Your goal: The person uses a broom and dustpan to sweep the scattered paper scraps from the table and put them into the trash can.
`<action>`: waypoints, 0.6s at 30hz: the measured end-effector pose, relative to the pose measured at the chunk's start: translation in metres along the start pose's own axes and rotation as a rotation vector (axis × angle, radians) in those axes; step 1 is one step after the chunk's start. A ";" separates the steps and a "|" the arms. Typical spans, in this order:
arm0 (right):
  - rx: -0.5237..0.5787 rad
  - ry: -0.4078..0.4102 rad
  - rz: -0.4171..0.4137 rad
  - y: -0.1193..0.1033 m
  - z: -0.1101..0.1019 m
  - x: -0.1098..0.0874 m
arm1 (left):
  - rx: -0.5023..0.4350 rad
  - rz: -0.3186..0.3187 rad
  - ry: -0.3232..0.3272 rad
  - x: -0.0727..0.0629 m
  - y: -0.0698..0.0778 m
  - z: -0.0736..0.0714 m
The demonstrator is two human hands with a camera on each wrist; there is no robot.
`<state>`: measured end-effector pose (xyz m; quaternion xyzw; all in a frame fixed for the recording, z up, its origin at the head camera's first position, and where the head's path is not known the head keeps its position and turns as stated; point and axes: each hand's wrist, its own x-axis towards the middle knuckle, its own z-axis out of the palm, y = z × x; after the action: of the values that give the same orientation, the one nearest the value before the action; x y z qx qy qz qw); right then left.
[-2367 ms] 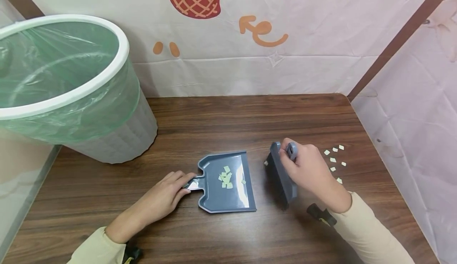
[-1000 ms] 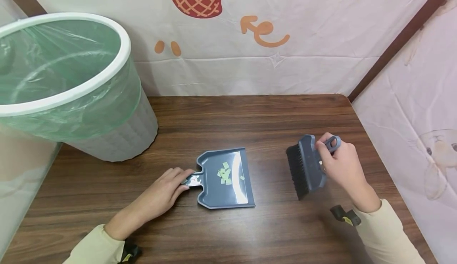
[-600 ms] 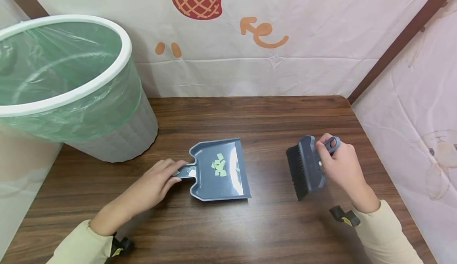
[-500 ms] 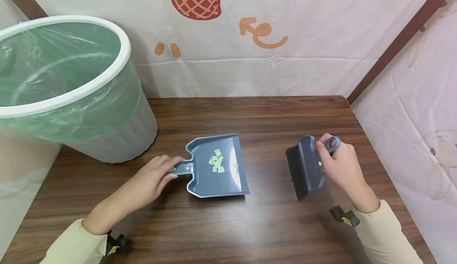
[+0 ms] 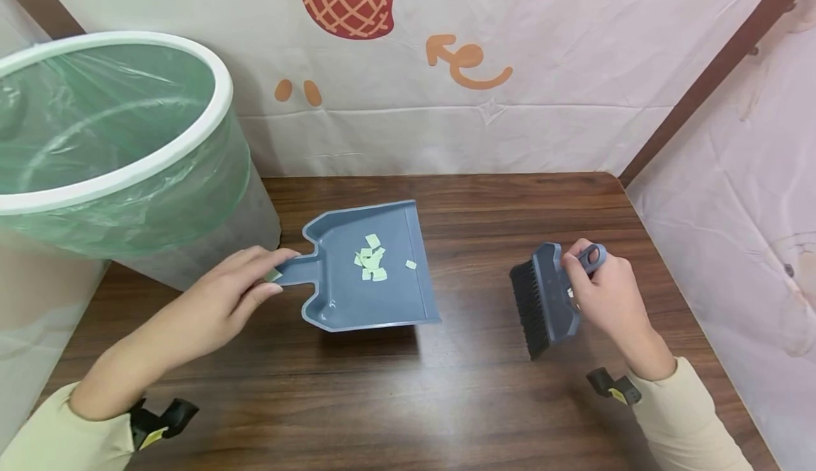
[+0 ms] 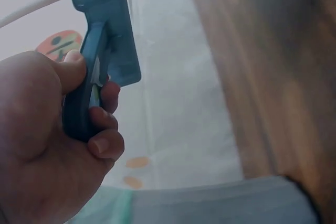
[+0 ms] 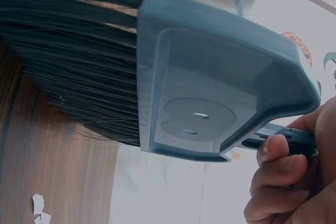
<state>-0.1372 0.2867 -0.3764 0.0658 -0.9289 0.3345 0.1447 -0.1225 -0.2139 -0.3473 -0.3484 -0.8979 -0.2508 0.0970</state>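
Note:
My left hand (image 5: 219,297) grips the handle of a blue-grey dustpan (image 5: 341,294), its fingers curled round it in the left wrist view. The pan is lifted, with a dark shadow on the table beneath. In it lies a loose cluster of pale green paper scraps (image 5: 371,261), and a single scrap (image 5: 411,264) lies near the front lip. At the right, my right hand (image 5: 608,297) holds a matching hand brush (image 5: 556,301) by its looped handle. The dark bristles (image 5: 530,308) point left, towards the pan.
A large waste bin (image 5: 219,95) with a white rim and green liner stands at the left, close to the pan's handle. In the right wrist view, a few paper scraps (image 7: 39,208) lie on the wood table. A printed cloth (image 5: 382,138) hangs behind the table.
The brush has swung right and then stopped, held in place. My left hand has raised the dustpan off the table and carried it left and away from me, towards the bin, scraps still inside.

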 end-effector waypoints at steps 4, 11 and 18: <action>0.001 0.007 -0.003 0.000 0.001 0.000 | 0.005 -0.008 0.003 0.002 0.005 -0.018; -0.001 0.012 -0.013 -0.001 0.002 0.001 | 0.001 -0.002 0.066 0.000 0.011 -0.047; -0.001 0.013 -0.017 -0.001 0.002 0.001 | 0.053 0.019 0.101 -0.006 0.014 -0.085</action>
<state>-0.1385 0.2842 -0.3772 0.0716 -0.9274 0.3334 0.1536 -0.1086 -0.2529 -0.2717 -0.3413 -0.8949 -0.2431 0.1537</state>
